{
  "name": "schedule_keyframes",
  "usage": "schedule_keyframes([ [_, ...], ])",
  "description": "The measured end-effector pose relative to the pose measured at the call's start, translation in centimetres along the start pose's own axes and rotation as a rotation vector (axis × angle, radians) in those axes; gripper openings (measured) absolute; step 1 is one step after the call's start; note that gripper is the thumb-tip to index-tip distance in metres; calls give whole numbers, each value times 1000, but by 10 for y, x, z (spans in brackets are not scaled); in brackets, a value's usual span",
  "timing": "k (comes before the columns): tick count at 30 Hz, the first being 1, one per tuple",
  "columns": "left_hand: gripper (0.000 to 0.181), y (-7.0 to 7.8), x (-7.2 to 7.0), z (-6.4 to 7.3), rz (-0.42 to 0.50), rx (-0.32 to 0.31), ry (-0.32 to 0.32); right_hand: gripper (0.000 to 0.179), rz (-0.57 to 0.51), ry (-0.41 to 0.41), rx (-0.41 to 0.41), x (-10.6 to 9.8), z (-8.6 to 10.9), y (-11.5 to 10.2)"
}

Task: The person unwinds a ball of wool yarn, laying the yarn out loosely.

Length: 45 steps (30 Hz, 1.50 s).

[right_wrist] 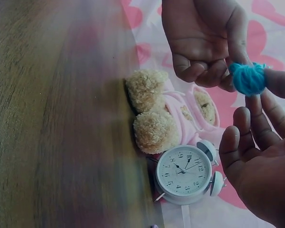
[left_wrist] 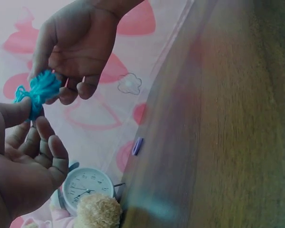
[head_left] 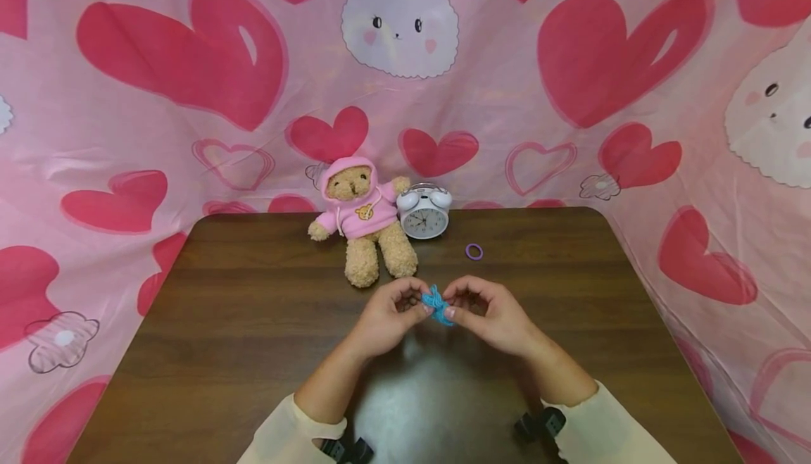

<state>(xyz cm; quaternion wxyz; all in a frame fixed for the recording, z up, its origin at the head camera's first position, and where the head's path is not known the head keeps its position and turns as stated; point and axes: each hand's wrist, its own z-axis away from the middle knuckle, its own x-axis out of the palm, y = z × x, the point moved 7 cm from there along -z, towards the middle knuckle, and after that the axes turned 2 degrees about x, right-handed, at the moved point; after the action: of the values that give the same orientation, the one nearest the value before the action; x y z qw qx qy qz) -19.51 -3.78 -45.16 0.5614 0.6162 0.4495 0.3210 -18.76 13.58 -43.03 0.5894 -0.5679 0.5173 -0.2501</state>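
Both hands meet over the middle of the table around a small bundle of bright blue yarn (head_left: 436, 305). From its left side, the left hand (head_left: 388, 317) pinches the bundle between thumb and fingers. On the opposite side the right hand (head_left: 494, 315) pinches it too. In the left wrist view the yarn (left_wrist: 43, 86) appears gathered at its middle, with loops fanning out toward the right hand (left_wrist: 78, 45). The right wrist view shows the yarn (right_wrist: 248, 78) as a rounded wad between the thumbs and fingertips.
Beyond the hands, a teddy bear (head_left: 359, 214) in a pink hoodie sits at the table's back. Beside it stands a white twin-bell alarm clock (head_left: 426, 223). A purple ring (head_left: 474, 251) lies on the brown table (head_left: 253, 351), right of the clock. Pink heart-patterned cloth (head_left: 481, 105) hangs behind.
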Motion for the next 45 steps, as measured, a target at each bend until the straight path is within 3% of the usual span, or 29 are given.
schedule_keyframes([
  [6, 11, -1, -1, 0, 64, 10, 26, 21, 30, 2, -5, 0, -1, -1],
  [12, 9, 2, 0, 1, 68, 85, 18, 24, 7, -26, -27, 3, -1, -2],
  [16, 11, 2, 0, 1, 56, 102, 22, 19, -11, -19, -22, 4, 0, -3],
  [23, 13, 4, 1, 2, 13, 90, 20, 9, 6, 50, -20, 3, -1, -2],
  [33, 24, 3, 3, 2, -33, 52, 9, 12, 53, 120, -85, 2, 0, -6],
  [38, 21, 1, 0, 2, -60, 44, 47, 12, 115, 150, -132, 3, 2, -11],
  [45, 16, -5, -6, 2, -12, -1, 143, 15, 251, 193, -201, 4, 3, -13],
])
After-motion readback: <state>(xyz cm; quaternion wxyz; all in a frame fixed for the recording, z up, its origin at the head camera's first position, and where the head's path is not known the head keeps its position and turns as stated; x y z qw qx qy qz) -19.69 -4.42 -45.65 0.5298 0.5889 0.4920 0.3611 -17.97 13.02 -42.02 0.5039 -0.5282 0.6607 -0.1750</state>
